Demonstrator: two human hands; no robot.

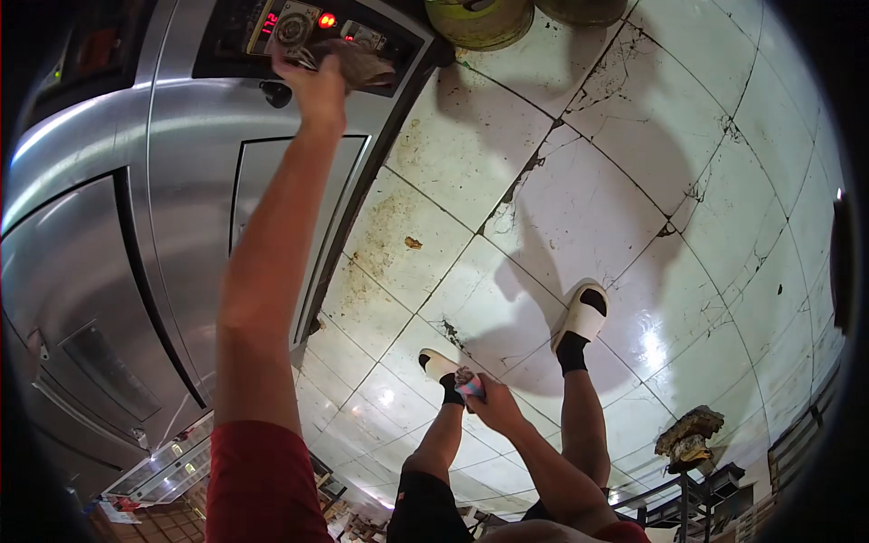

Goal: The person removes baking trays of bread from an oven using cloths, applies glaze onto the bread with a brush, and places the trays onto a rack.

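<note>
At the upper left, my left hand (312, 83) is closed on a grey-brown cloth (362, 67), which lies against the control panel (398, 47) of a stainless steel oven (195, 172). The panel has a round dial and lit red digits, partly hidden by the hand and cloth. Lower in the view, my right hand (496, 407) is wrapped round a small pink-and-blue item (470, 385) with a crumpled brownish top. I cannot make out its exact kind. It is held above the floor, in front of my left shoe.
Two worn yellow-green gas cylinders (480, 20) stand at the top. The cracked white tile floor (516, 244) has stains and a small brown scrap (414, 242). A brown, ragged stack (690, 438) sits on a dark stand at lower right. A black knob (275, 93) projects below the panel.
</note>
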